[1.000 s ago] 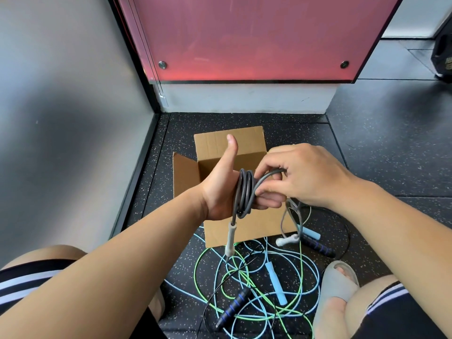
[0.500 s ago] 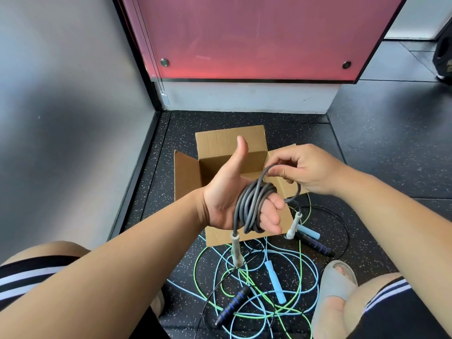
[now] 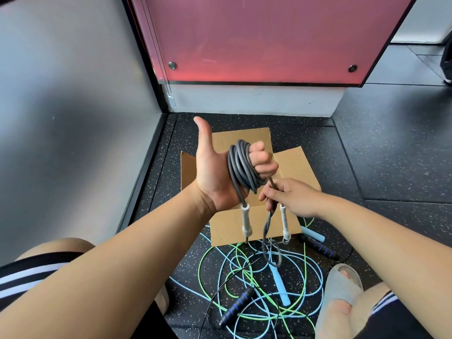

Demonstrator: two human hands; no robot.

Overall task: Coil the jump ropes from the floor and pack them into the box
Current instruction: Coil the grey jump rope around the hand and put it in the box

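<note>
My left hand [image 3: 215,172] is raised over the open cardboard box [image 3: 296,165], thumb up, fingers curled through a grey jump rope [image 3: 241,165] wound in several turns around them. One white handle [image 3: 245,221] hangs down from the coil. My right hand [image 3: 293,196] sits just below and right of the coil, pinching the rope's loose end near the second white handle [image 3: 284,222]; a short grey loop dangles under it. On the floor lie tangled light blue [image 3: 278,285], green [image 3: 215,299] and black ropes.
A grey wall stands close on the left and a red panel over a white base behind the box. Dark blue-black handles [image 3: 236,307] [image 3: 320,247] lie among the ropes. My sandalled foot [image 3: 340,299] rests at the lower right, my knee at the lower left.
My left hand rose and tilted upright with the coil. My right hand dropped from above the coil to below it, drawing the last of the grey rope and its second handle up off the floor.
</note>
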